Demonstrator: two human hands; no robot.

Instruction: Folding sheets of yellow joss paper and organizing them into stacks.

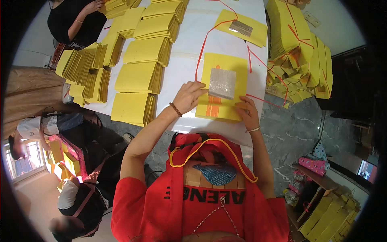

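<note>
A yellow paper stack [227, 111] with a silver foil patch [222, 82] and orange print lies on the white table before me. My left hand [190, 97] grips its left edge, fingertips close to the foil. On the opposite side, the bent fingers of my right hand [246, 113] hold the lower right edge. A red string [204, 44] reaches the stack's upper left side, and another red string [262, 100] leads off its right edge. How the strings pass under the stack is hidden. Farther back lies another foil-patched yellow paper stack [258, 34].
Rows of folded yellow paper stacks [137, 76] fill the table's left part. Tied yellow bundles [300, 44] stand beyond the right edge. Another person's hand [93, 6] is at the far left; more people sit at the lower left. A low shelf [318, 177] stands lower right.
</note>
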